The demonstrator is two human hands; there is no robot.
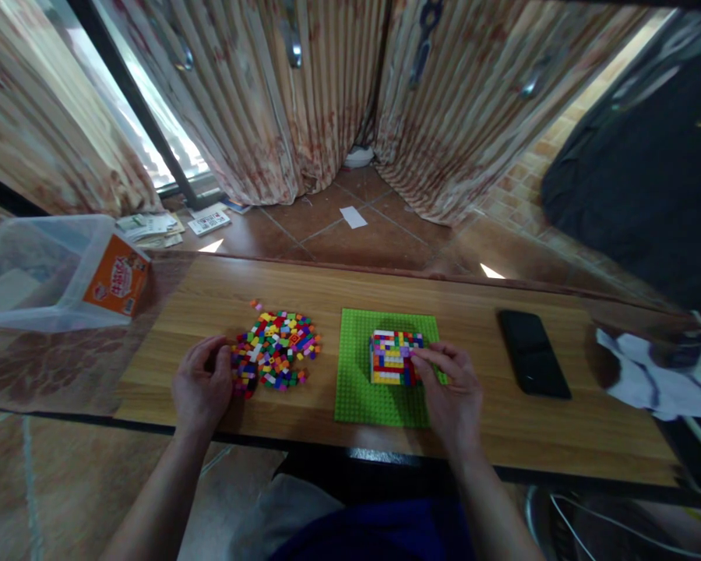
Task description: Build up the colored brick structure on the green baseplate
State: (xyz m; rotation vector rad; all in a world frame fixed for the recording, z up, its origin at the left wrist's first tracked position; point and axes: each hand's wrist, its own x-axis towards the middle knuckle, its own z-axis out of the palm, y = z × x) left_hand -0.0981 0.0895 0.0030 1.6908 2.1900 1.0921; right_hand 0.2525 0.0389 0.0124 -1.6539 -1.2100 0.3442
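Note:
A multicoloured block of toy building bricks (389, 363) stands on a green studded baseplate (356, 405). My right hand (451, 380) is at its right side, thumb and fingertips pinched together at the block's top near a purple brick. Whether that small brick is loose between the fingers or fixed to the block, I cannot tell. To the left lies a spread-out pile of small loose bricks (277, 347) in many colours. My left hand (203, 382) rests at the pile's left edge, fingers curled in with the tips together; anything inside them is hidden.
A black phone (534, 353) lies on the wooden table (473, 312) to the right, with crumpled white paper (648, 374) beyond it. At the far left stands a clear plastic bin (52, 257) with an orange label. Curtains (257, 101) hang behind the table.

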